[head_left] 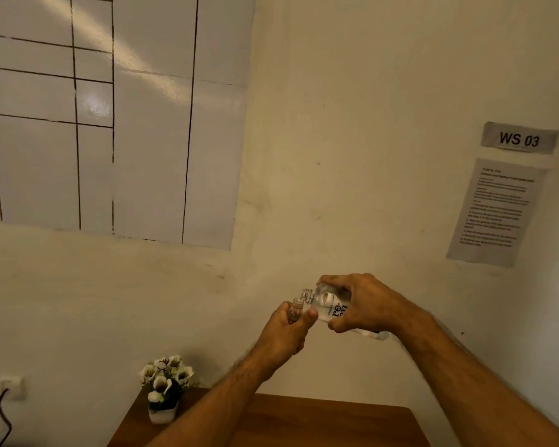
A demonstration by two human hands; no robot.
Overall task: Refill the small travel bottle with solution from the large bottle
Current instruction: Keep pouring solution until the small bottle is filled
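My left hand [286, 330] grips the small clear travel bottle [295, 310] upright, its open threaded neck showing above my fingers. My right hand [355, 304] holds the large clear bottle [328, 301] tilted on its side, fingers curled round its printed body. The large bottle's open threaded mouth [308, 295] points left and down, sitting just above and touching or nearly touching the small bottle's neck. Both bottles are raised in the air in front of the wall, well above the table. No caps are in view. Whether liquid is flowing I cannot tell.
A brown wooden table [304, 421] lies below my arms. A small white pot of artificial flowers [165, 388] stands at its far left corner. A wall socket with a black cable [4, 404] is at the left. Paper notices [497, 211] hang on the wall at the right.
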